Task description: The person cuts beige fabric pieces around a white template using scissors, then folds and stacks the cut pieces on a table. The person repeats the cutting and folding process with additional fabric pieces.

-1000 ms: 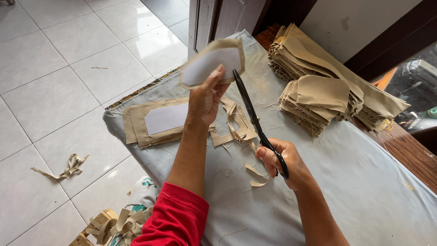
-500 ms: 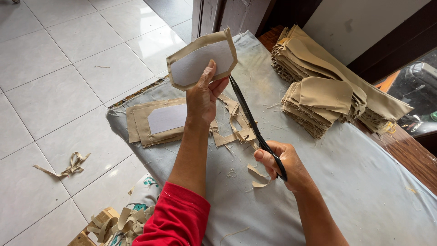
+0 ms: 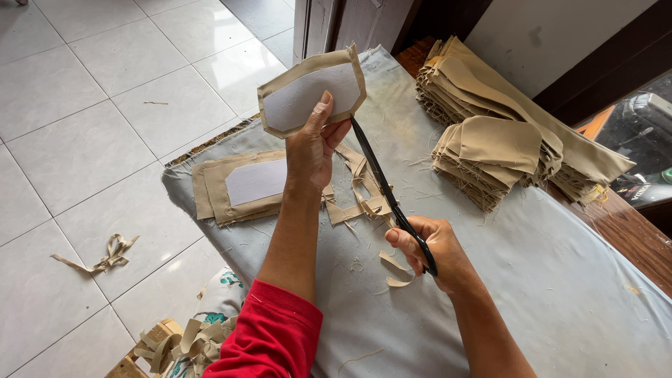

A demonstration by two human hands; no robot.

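No packages, labels, signs or screens anywhere around my bench that I can see; only cloth and offcuts.

You get bright, even daylight; tile floor point(image 3: 91, 105) glare toward ten o'clock, soft shadows, sharp focus throughout.

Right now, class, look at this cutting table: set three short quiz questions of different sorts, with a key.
1. Which hand holds the scissors?
2. True or false: the left hand lifts a tan fabric piece with a white template on it.
3. Where are the folded fabric stacks: A) floor, B) far side of the table, C) a box?

Key: 1. right hand; 2. true; 3. B.
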